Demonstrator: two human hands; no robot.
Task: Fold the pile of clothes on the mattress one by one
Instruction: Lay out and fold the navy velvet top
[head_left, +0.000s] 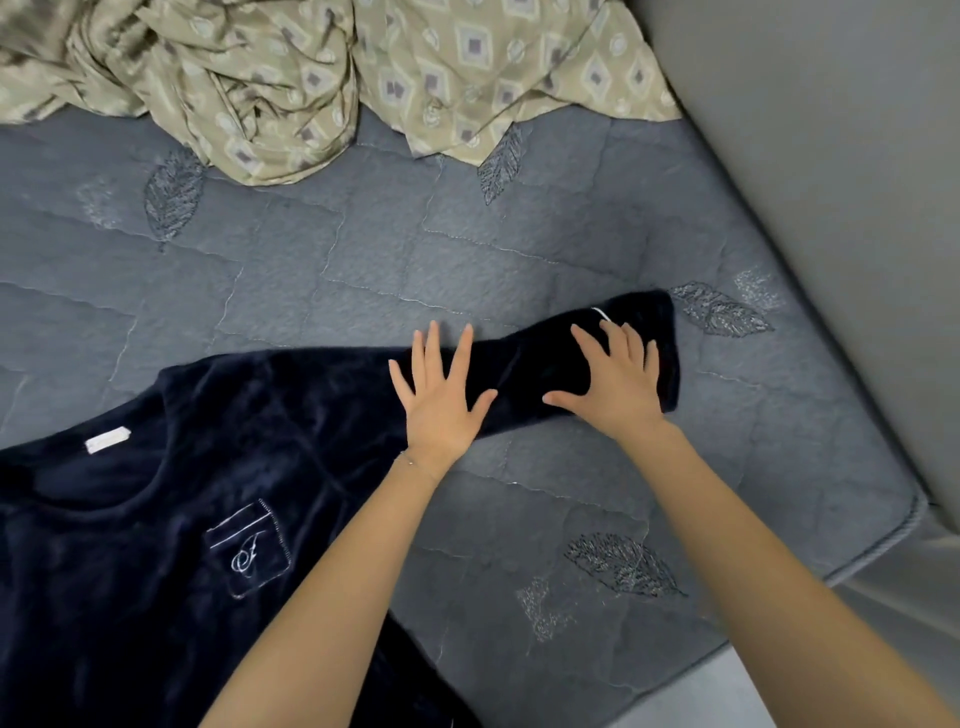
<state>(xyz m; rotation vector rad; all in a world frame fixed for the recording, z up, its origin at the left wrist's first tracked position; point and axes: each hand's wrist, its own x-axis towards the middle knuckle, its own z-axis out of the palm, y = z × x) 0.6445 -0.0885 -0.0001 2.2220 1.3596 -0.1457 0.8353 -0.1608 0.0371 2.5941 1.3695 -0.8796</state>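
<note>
Head view. Navy top (156, 545) lies at lower left on the mattress (363, 249), body spread flat and no fold made yet. Its sleeve (545, 358) stretches toward centre right. Left hand (439, 405) and right hand (618, 384) press flat on the sleeve, fingers straight and spread, gripping nothing. Judged: early smoothing stage. Crumpled patterned cloth (249, 78) at upper left is unfolded. No containers in view.
</note>
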